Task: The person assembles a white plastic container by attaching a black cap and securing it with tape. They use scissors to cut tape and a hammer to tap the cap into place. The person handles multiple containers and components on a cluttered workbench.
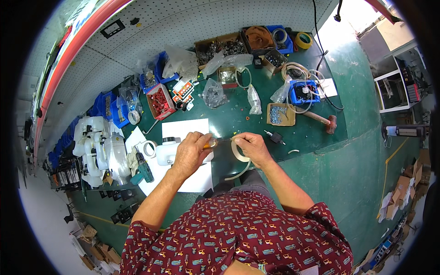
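Note:
My left hand (189,155) is closed around a tool with an orange handle (210,144); a thin, dark part of it points toward my other hand. In a pinch, my right hand (253,147) grips a pale flexible tube (241,173), whose loose end hangs down by the table's near edge. A cream ring like a tape roll (239,155) shows just beneath my right fingers. Left of my left hand, a white plastic tank (166,154) with a black cap lies on white paper (197,179), partly covered by that hand.
A green cordless drill (143,170) and several white tanks (94,149) are on the left. Behind are a red-filled box (161,102), plastic bags (214,94) and bins of small parts. To the right lie a black fitting (276,137), a hammer (327,123) and a cardboard tray (280,114).

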